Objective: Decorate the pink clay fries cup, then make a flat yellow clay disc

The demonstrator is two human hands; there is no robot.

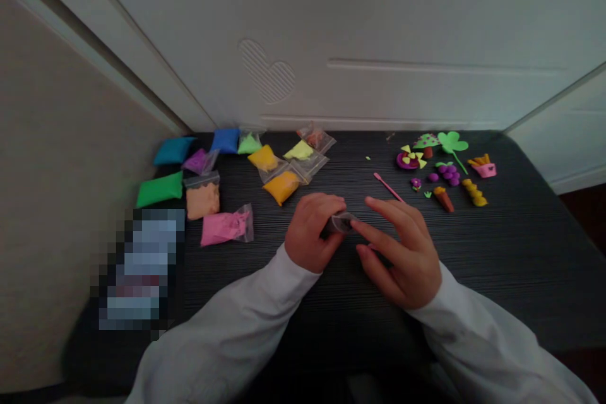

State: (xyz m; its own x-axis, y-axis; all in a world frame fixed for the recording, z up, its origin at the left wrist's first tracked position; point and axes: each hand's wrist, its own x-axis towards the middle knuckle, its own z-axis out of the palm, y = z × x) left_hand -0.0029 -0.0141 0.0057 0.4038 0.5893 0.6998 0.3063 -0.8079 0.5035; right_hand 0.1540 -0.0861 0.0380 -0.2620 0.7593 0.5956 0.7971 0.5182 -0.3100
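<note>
My left hand [313, 231] is closed around a small clear plastic bag [343, 223], its mouth toward the right. Something dark shows inside the bag, mostly hidden by my fingers. Beside it, my right hand [402, 252] has its fingers spread, and the tip of one finger touches the bag's opening. Just beyond my right hand lies a thin pink modelling tool [388, 187]. An orange clay bag [281, 187] rests on the dark table past my left hand.
Left on the table [511, 252] are several clay bags, including pink [225, 227], peach [202, 199], green [160, 190] and blue [225, 141]. A pixelated flat object [142, 271] lies near the left edge. Small clay figures, among them purple grapes [448, 174] and a green clover [453, 142], sit at right.
</note>
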